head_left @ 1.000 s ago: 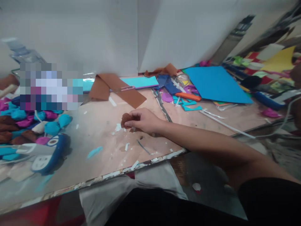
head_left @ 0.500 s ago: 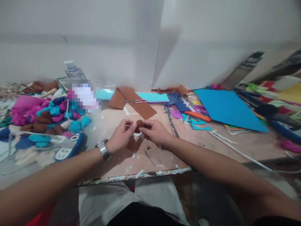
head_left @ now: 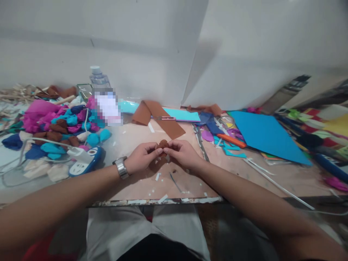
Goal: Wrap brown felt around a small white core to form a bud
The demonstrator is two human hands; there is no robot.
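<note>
Between the fingertips of both hands is a small brown crumpled paper ball (head_left: 163, 144), held just above the table. My left hand (head_left: 144, 156), with a metal watch (head_left: 121, 167) at the wrist, pinches it from the left. From the other side, the thumb and fingers of my right hand (head_left: 185, 153) close on it. A folded strip of brown crepe paper (head_left: 165, 117) lies behind the hands, with a small red-handled tool (head_left: 166, 118) on top. Part of the ball is hidden by the thumbs.
On the left are piled crumpled paper pieces (head_left: 40, 112), a blue-and-white power strip (head_left: 86, 163), a phone (head_left: 107, 108) and a plastic bottle (head_left: 99, 78). To the right lie an orange cutter (head_left: 231, 140), a blue sheet (head_left: 268, 134) and a thin white stick (head_left: 277, 183).
My left fingers have closed in on the brown ball, so both thumbs now meet at its front. The whole view has shifted slightly.
</note>
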